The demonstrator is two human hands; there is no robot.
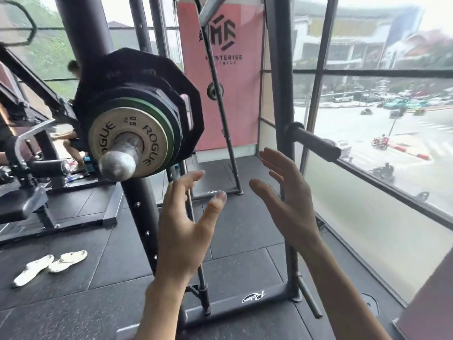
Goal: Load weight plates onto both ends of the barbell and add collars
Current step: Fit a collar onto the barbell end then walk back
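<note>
The barbell's steel sleeve end (pixel 117 165) points toward me at the left centre. On it sit a small white Rogue plate (pixel 112 130), a green plate (pixel 161 119) behind it and large black plates (pixel 157 77) further in. No collar shows on the sleeve. My left hand (pixel 186 224) is raised below and right of the sleeve end with fingers spread, holding nothing. My right hand (pixel 286 200) is raised beside it, palm facing left, fingers straight, also empty. Neither hand touches the bar or the plates.
A black rack upright (pixel 142 217) stands just left of my hands, with its base bar (pixel 240 303) on the rubber floor. A black peg (pixel 316 141) juts from the right upright. White slippers (pixel 49 266) lie at the left. A bench (pixel 22 204) and a seated person are further left; windows run along the right.
</note>
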